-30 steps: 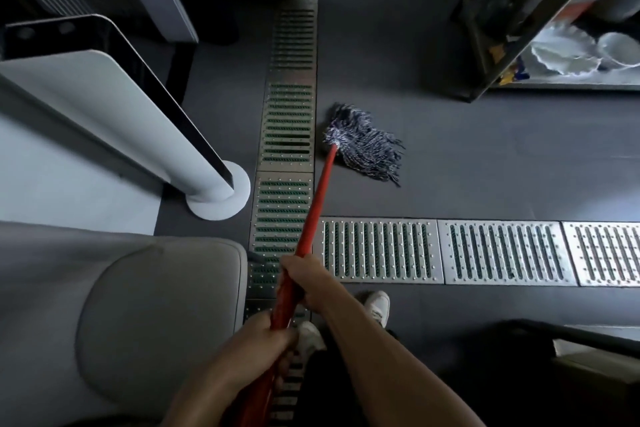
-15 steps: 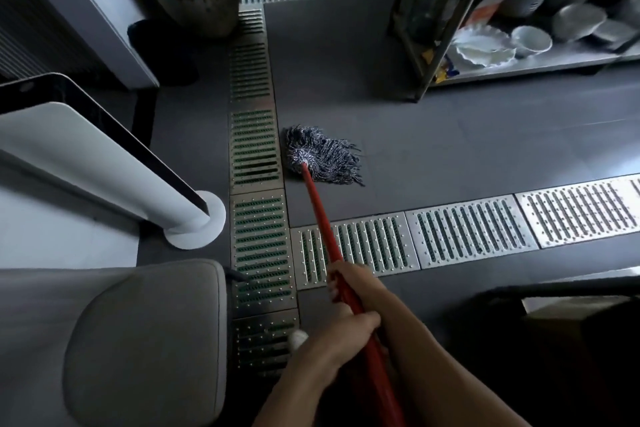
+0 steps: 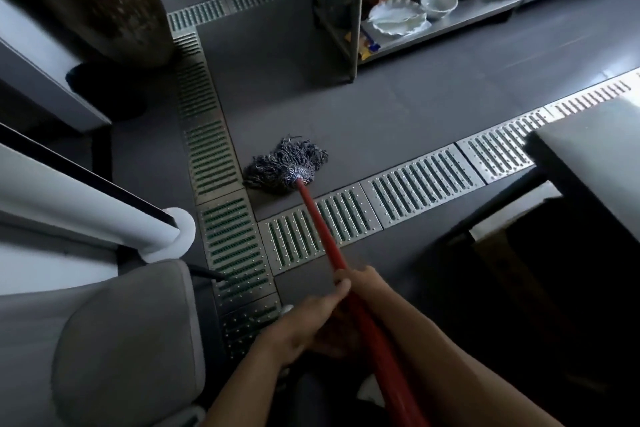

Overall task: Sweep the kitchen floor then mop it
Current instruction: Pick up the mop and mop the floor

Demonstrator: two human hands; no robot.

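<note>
A string mop with a grey head [image 3: 285, 166] lies on the dark grey floor [image 3: 381, 107], in the corner where two drain grates meet. Its red handle [image 3: 320, 232] runs back toward me, crossing the near grate. Both hands hold that handle low in the view. My left hand [image 3: 304, 322] grips it from the left side. My right hand [image 3: 360, 282] grips it slightly further up the shaft, partly hidden behind the left thumb.
Metal drain grates [image 3: 422, 184] run across the floor and along the left side [image 3: 211, 156]. A grey chair [image 3: 114, 350] and a white pedestal base [image 3: 173, 236] stand at left. A steel rack with bowls [image 3: 440, 3] is ahead, a dark table [image 3: 595, 149] at right, a large barrel [image 3: 104, 0] far left.
The mop head has been pulled back toward the near grate, its strands now trailing away from me. The handle now leans to my right, and the view has turned to show more on the right.
</note>
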